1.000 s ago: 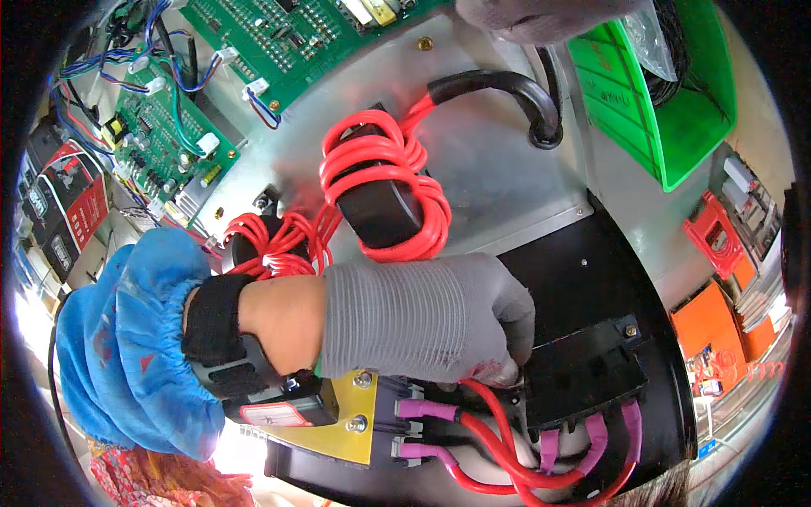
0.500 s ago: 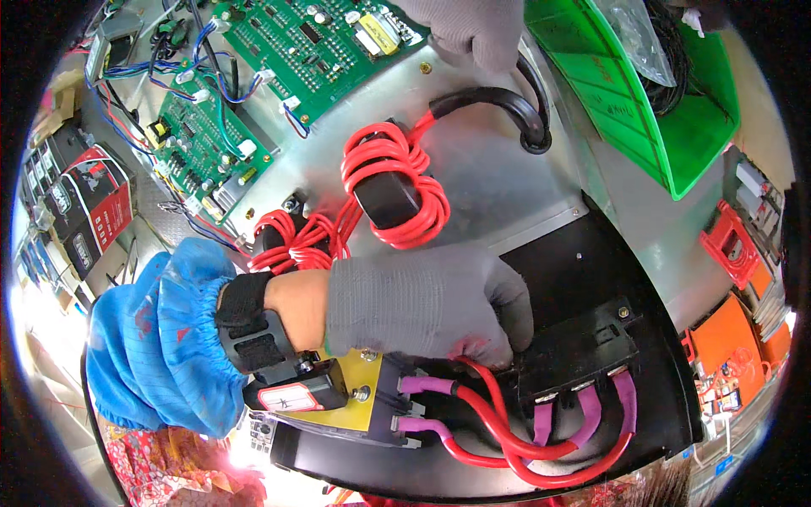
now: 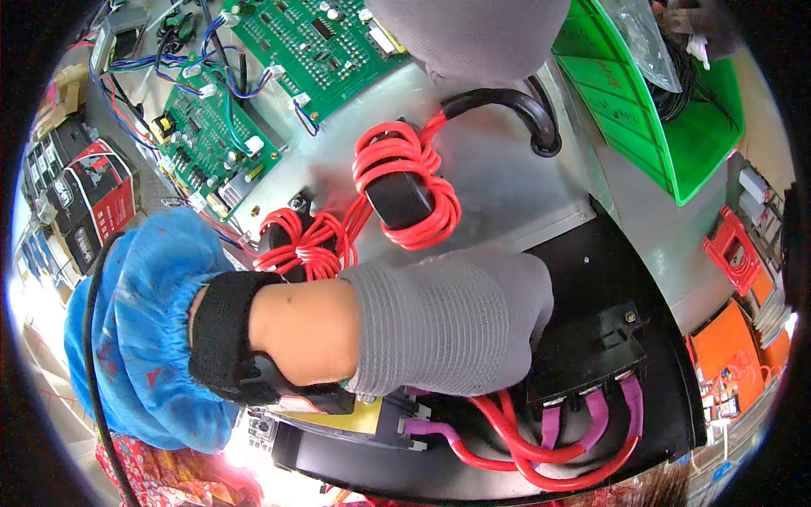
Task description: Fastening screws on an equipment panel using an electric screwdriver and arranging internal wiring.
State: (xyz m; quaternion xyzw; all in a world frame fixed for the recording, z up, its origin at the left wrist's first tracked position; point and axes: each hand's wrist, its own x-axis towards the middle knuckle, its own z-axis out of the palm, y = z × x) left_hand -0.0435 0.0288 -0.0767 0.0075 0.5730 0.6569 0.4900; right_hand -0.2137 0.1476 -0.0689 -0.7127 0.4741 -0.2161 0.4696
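My left hand [image 3: 460, 321], in a grey knit glove, reaches in from the left over a black panel [image 3: 583, 279]. Its fingers curl down out of sight, so their grip cannot be made out. The hand is beside a black terminal block [image 3: 583, 359] and above thick red cables [image 3: 541, 454] with purple sleeved ends. Under my wrist sits a yellow-topped component [image 3: 338, 420], partly covered. A black band [image 3: 221, 334] and a blue sleeve [image 3: 156, 313] are on my arm. My right hand is not in view. Another person's grey-gloved hand [image 3: 481, 34] fills the upper edge, fingers hidden.
Red wire loops round black cores [image 3: 401, 198] on the metal plate [image 3: 507, 194]. Green circuit boards [image 3: 317, 59] lie at the upper left. A green bin [image 3: 705, 160] holds black cable. A thin black cord [image 3: 95, 338] crosses my sleeve. Red and orange containers [image 3: 731, 253] stand right.
My left hand has rolled, lifting its wrist; the fingers that showed are now hidden. The other person's gloved hand looks larger and nearer. The view has shifted slightly.
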